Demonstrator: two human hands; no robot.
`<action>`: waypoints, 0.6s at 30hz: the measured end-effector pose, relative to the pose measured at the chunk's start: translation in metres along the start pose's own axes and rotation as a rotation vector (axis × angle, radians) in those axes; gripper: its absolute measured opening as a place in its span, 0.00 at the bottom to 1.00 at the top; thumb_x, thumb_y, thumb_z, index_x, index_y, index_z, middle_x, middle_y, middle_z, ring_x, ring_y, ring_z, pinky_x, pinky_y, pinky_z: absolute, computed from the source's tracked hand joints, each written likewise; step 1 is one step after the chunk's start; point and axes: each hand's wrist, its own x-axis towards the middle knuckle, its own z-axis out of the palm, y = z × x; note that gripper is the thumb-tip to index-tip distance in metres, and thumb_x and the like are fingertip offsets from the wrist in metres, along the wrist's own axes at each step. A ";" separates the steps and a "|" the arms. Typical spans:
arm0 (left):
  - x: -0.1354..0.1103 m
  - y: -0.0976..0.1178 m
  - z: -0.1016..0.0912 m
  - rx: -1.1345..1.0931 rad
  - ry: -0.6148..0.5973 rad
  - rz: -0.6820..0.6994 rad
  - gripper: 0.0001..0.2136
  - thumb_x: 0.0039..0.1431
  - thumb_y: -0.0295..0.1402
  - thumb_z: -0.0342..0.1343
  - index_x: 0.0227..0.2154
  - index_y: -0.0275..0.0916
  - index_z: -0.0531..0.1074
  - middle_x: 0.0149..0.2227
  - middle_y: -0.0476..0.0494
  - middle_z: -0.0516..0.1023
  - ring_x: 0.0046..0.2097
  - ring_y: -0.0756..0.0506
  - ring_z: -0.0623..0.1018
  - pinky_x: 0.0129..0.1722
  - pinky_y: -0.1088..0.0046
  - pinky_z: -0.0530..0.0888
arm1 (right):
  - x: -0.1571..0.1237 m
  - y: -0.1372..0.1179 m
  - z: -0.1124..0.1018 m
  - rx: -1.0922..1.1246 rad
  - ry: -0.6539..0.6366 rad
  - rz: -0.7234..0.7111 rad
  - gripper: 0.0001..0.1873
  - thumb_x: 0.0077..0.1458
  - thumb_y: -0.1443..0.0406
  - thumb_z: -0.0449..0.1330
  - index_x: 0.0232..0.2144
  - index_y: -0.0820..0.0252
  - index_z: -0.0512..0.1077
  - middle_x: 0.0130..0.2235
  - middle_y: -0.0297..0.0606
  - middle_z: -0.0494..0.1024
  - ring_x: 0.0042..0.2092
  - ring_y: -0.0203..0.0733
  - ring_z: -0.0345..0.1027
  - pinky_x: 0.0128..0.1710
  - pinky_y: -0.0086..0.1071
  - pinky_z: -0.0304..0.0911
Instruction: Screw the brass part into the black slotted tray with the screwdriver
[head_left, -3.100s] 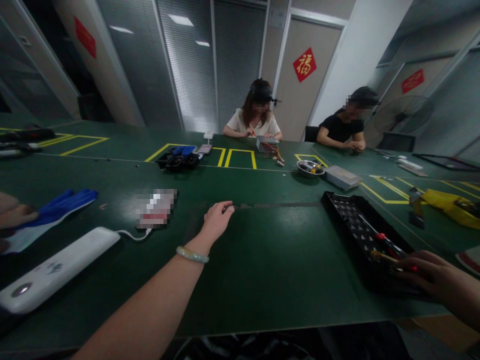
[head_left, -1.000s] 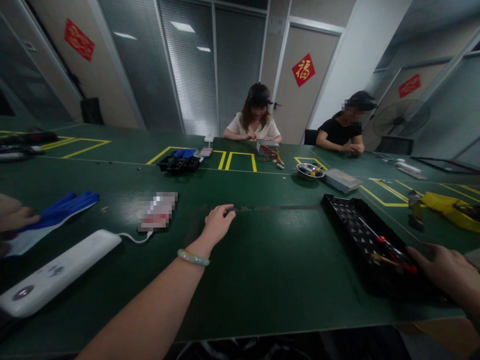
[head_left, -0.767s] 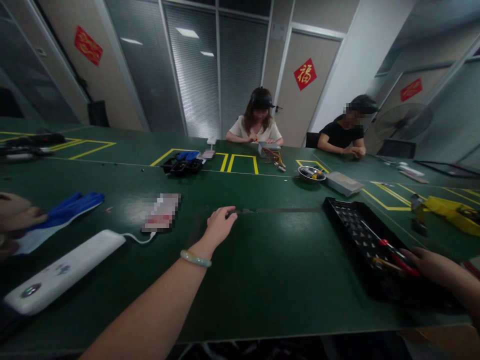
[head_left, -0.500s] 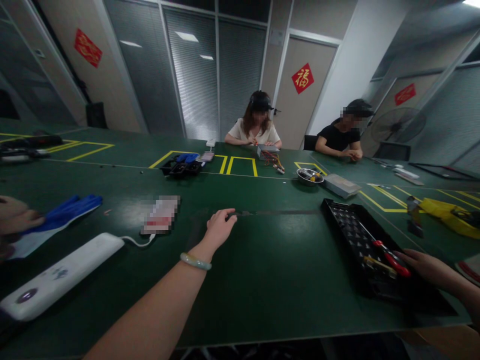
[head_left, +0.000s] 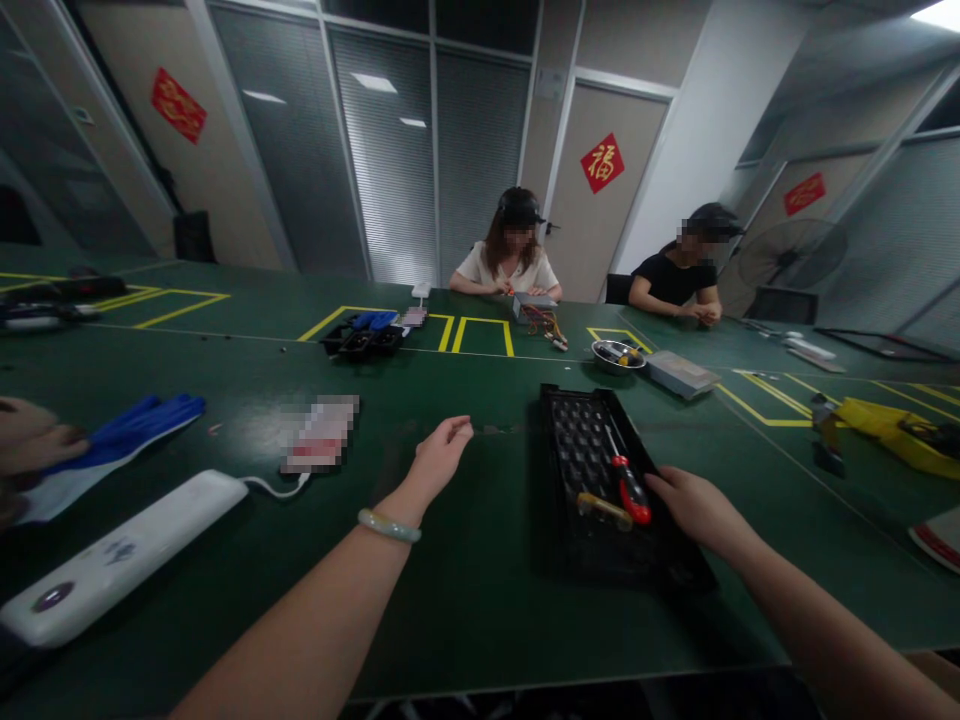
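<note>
A shallow black tray [head_left: 576,548] with rows of small dimples lies on the green table, right of centre. Inside it rest a screwdriver [head_left: 631,490] with a red and black handle and a smaller tool with an amber handle [head_left: 604,511]. My right hand [head_left: 694,505] grips the tray's right edge beside the screwdriver handle, its fingertips partly hidden behind the rim. Over the table left of the tray is my left hand [head_left: 442,453], apart from the tray, fingers loosely curled together with nothing visible in them. A jade-coloured bangle [head_left: 388,525] circles my left wrist.
To my left lie a white power strip [head_left: 142,545], a blurred-out phone-like item [head_left: 322,435] on its cable, and blue gloves [head_left: 142,425] near another person's hand [head_left: 34,440]. A metal bowl [head_left: 618,357], a grey box [head_left: 681,375] and a yellow bag [head_left: 892,430] stand beyond. Two people sit opposite.
My right hand has moved the tray leftward across the table, with the tools still in it. My left hand has stayed in place, its thumb and fingers now closer together.
</note>
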 end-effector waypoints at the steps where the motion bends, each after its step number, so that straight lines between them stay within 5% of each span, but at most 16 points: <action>1: 0.000 0.001 0.001 -0.033 0.001 0.017 0.20 0.67 0.47 0.51 0.57 0.46 0.72 0.58 0.40 0.77 0.59 0.39 0.75 0.59 0.60 0.70 | 0.000 -0.017 0.009 0.003 -0.029 -0.022 0.19 0.64 0.56 0.49 0.34 0.56 0.76 0.36 0.46 0.82 0.38 0.52 0.77 0.37 0.41 0.65; 9: 0.006 0.003 0.002 -0.162 0.097 0.060 0.23 0.68 0.42 0.51 0.62 0.41 0.66 0.63 0.39 0.72 0.63 0.43 0.73 0.64 0.66 0.67 | -0.002 -0.126 0.054 -0.006 -0.097 -0.180 0.19 0.67 0.57 0.46 0.32 0.57 0.73 0.36 0.42 0.81 0.40 0.44 0.75 0.37 0.34 0.59; 18: 0.013 -0.006 -0.003 -0.006 0.107 0.053 0.23 0.63 0.37 0.56 0.60 0.40 0.69 0.65 0.38 0.68 0.67 0.38 0.66 0.68 0.60 0.60 | 0.020 -0.143 0.054 -0.068 -0.148 -0.189 0.18 0.64 0.56 0.52 0.32 0.60 0.75 0.36 0.46 0.81 0.38 0.49 0.75 0.37 0.37 0.63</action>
